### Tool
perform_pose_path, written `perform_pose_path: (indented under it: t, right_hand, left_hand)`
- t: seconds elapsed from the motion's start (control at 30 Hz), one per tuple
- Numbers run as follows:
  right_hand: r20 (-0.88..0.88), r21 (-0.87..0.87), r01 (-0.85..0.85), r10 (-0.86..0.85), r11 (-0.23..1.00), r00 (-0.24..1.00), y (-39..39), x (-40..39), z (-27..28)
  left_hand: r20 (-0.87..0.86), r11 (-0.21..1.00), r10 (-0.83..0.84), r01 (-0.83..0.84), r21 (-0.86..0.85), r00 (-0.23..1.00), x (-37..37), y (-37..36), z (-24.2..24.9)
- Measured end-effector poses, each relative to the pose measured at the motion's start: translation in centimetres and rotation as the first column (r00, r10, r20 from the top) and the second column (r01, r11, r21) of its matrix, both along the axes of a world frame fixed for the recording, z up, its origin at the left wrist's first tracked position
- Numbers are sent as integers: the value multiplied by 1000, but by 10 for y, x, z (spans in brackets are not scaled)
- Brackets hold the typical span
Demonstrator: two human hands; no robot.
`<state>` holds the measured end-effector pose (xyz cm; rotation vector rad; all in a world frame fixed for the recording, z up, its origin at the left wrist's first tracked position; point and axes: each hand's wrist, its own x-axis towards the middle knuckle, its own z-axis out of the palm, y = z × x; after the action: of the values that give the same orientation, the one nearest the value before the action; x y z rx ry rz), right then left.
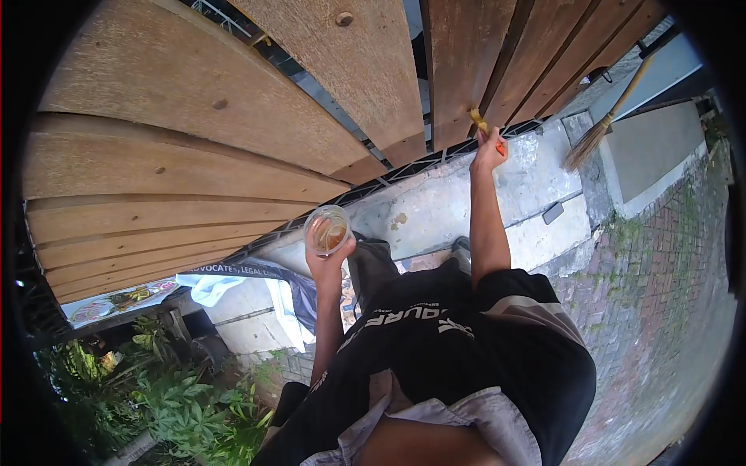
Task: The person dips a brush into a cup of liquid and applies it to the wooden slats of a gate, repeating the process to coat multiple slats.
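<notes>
- Wooden fence planks filled the far and left part of the view, set on a dark metal frame above a low concrete ledge.
- Held against the lower end of one plank, the paintbrush had its bristles touching the wood near the middle-right of the fence.
- The right hand was closed around the brush's orange handle, arm stretched out toward the fence.
- The left hand was wrapped under and around a clear plastic cup, holding it upright; brownish liquid showed in the bottom, so it looked only partly full.
- As a judgement, the coating work seemed to be under way: the planks varied in tone, but I could not tell which had been brushed and which were bare, so how much remained was unclear.
- A broom leaned at the far right, well apart from both hands.
- Cloth and printed sheeting lay over the ledge to the left, above green plants in the near left corner.
- Brick paving ran along the right side.
</notes>
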<state>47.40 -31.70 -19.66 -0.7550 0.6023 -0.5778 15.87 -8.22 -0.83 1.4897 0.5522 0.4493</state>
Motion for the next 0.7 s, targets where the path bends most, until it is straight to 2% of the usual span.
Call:
perform_pose_path:
  t: [0.03,0.07,0.13,0.17,0.23,0.27,0.3,0.33,0.4,0.47,0.5,0.53,0.6,0.63,0.67,0.7]
  right_hand:
    - [24,15,-117,117,993,993,6,3,-6]
    - [30,-105,-146,149,984,988,16,0,-9]
    - [-88,-22,-537,533,843,841,10,-12,-7]
    - [-85,-21,-528,525,849,847,8,-19,0]
    - [-62,-248,-499,501,830,863,5,-26,16]
    - [-58,-245,-500,502,830,863,4,-27,33]
    - [2,-387,-300,326,872,945,2,-28,50]
    - [87,-505,-81,144,859,986,3,-28,60]
    - [93,-512,-60,124,857,988,12,-27,49]
    - [-75,-809,-206,250,551,965,19,-29,21]
    - [-167,-737,-350,346,579,923,20,-37,16]
    - [-159,-734,-340,338,588,928,17,-40,15]
    - [-131,-709,-279,267,648,955,21,-35,18]
    - [-69,-681,-185,189,709,979,22,-35,29]
    - [8,-708,-89,135,700,991,19,-43,60]
    - [39,-733,-77,155,676,987,20,-45,70]
  left_hand:
    - [1,1000,1,-1,-11,1000,1,-1,0]
    - [3,1000,-8,8,-13,1000,3,-2,-1]
    - [-25,1000,-5,5,3,1000,6,-3,0]
    - [-23,1000,-15,15,6,1000,7,-3,1]
    - [-14,1000,-3,3,19,1000,10,-6,2]
    - [-12,1000,-1,2,24,1000,12,-9,7]
    - [-24,1000,14,-14,0,1000,13,-13,14]
    - [-37,999,27,-28,-24,999,14,-15,18]
    - [-29,1000,26,-26,13,999,11,-10,5]
    - [-19,999,4,-3,48,1000,12,-11,2]
    - [-30,999,1,1,51,1000,11,-13,4]
    - [-31,998,2,0,57,1000,14,-14,6]
    - [-15,999,12,-11,45,1000,18,-19,10]
    - [-20,999,29,-28,20,999,17,-18,14]
    - [-25,999,32,-31,37,999,16,-15,16]
    - [-28,997,41,-39,64,999,16,-14,14]
